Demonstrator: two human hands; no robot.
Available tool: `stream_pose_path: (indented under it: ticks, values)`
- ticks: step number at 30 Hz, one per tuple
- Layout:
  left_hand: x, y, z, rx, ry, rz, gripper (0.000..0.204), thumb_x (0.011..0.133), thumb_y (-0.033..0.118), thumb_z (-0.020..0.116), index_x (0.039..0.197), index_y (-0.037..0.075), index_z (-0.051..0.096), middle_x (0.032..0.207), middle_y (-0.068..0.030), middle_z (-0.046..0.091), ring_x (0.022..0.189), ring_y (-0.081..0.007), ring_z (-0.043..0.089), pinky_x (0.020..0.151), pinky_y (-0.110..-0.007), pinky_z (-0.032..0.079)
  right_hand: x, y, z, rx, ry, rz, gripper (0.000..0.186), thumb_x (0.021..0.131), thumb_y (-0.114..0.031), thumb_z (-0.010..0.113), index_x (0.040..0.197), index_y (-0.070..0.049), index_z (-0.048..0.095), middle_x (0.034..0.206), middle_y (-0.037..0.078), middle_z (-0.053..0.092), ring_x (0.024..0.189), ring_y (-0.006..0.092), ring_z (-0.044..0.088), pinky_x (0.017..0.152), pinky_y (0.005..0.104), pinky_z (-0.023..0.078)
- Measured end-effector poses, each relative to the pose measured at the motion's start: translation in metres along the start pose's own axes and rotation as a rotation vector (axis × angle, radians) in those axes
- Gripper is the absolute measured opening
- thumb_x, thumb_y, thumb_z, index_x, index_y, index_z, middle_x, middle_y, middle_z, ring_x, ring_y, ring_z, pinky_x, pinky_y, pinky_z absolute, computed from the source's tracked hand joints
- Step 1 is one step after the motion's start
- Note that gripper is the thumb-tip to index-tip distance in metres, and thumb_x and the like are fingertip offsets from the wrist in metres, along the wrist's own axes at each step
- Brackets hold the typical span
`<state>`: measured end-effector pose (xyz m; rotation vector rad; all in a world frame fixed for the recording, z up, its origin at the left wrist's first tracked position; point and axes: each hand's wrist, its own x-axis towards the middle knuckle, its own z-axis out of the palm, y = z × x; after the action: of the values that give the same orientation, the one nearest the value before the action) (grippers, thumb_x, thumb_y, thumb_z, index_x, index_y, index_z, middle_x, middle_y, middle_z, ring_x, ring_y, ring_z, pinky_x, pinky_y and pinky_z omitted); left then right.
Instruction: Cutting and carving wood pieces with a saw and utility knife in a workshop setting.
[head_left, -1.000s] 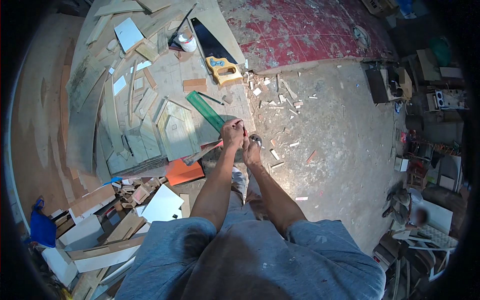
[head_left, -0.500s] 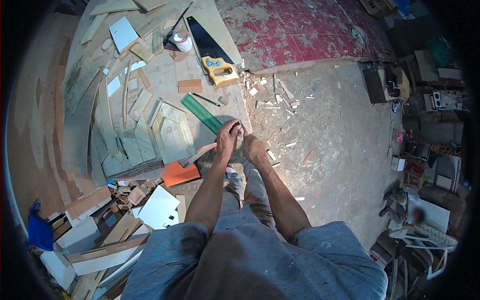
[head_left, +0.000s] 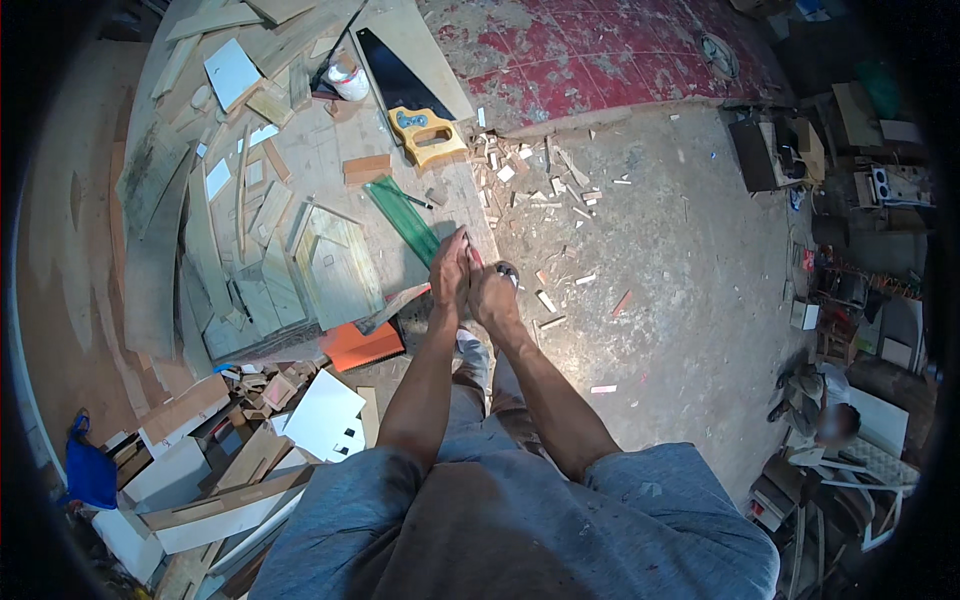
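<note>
My left hand (head_left: 449, 270) and my right hand (head_left: 492, 298) are close together at the table's corner, both closed. A slim red object (head_left: 475, 254) shows between them, its lower part hidden by my right hand's fingers. What my left fingers pinch is too small to make out. Beside my left hand a green ruler (head_left: 398, 213) lies on the worktable (head_left: 455, 200), with a dark pencil (head_left: 414, 197) across it. A saw with a yellow handle (head_left: 435, 150) lies farther back.
Wood offcuts (head_left: 270, 210) and a white can (head_left: 350, 85) lie on the worktable. Boards are piled (head_left: 240, 470) at lower left beside an orange panel (head_left: 358, 346). Scraps (head_left: 545, 300) litter the concrete floor (head_left: 650, 250). Another person (head_left: 810, 398) crouches at far right among furniture pieces.
My right hand has drawn slightly left, closer to my left hand. My left hand has turned a little, its fingertips higher. The other person has shifted slightly.
</note>
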<state>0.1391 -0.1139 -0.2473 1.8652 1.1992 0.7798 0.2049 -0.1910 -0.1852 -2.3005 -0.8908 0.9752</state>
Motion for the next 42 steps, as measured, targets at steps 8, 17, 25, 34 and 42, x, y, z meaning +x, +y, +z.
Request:
stream_pose_path:
  ticks: [8,17,25,34,42]
  values:
    - [0.0,0.0,0.003,0.027,0.062,0.085,0.026,0.094,0.01,0.055,0.117,0.003,0.066,0.106,-0.0191,0.066,0.095,-0.0368,0.064,0.081,-0.041,0.052,0.0,0.014,0.006,0.114,-0.026,0.012,0.055,0.103,-0.042,0.038,0.099,0.01,0.055,0.087,0.042,0.061,0.09,0.0565,0.061,0.077,0.0588,0.049]
    - [-0.011,0.017,-0.011,-0.091,0.035,0.066,0.024,0.091,0.006,0.059,0.111,-0.003,0.067,0.102,-0.0202,0.068,0.091,-0.0358,0.067,0.081,-0.04,0.053,-0.006,0.032,0.026,0.162,-0.031,0.102,0.056,0.102,-0.045,0.037,0.106,0.007,0.055,0.093,0.041,0.062,0.096,0.0557,0.06,0.082,0.0586,0.048]
    - [-0.011,0.015,-0.015,-0.074,-0.013,0.152,0.025,0.091,0.004,0.056,0.112,-0.003,0.066,0.104,-0.0211,0.068,0.094,-0.0378,0.065,0.082,-0.041,0.053,-0.008,0.043,0.035,0.114,-0.074,0.165,0.056,0.102,-0.046,0.036,0.109,0.006,0.055,0.098,0.038,0.063,0.099,0.0537,0.06,0.084,0.0577,0.047]
    - [0.005,0.006,-0.019,-0.195,-0.145,-0.056,0.03,0.091,0.008,0.064,0.12,-0.003,0.063,0.1,-0.0124,0.069,0.089,-0.0217,0.068,0.073,-0.031,0.058,0.011,0.072,0.044,0.195,0.041,-0.033,0.057,0.103,-0.051,0.036,0.095,0.001,0.059,0.069,0.02,0.06,0.062,0.0338,0.06,0.057,0.0432,0.047]
    - [0.029,0.068,-0.094,-1.116,-0.31,-0.638,0.039,0.096,0.011,0.062,0.133,0.002,0.055,0.111,-0.0093,0.069,0.093,-0.0193,0.068,0.077,-0.032,0.058,-0.024,0.019,-0.054,1.068,-0.182,0.199,0.051,0.101,-0.056,0.04,0.086,-0.009,0.051,0.059,-0.004,0.039,0.046,0.0075,0.035,0.042,0.0258,0.026]
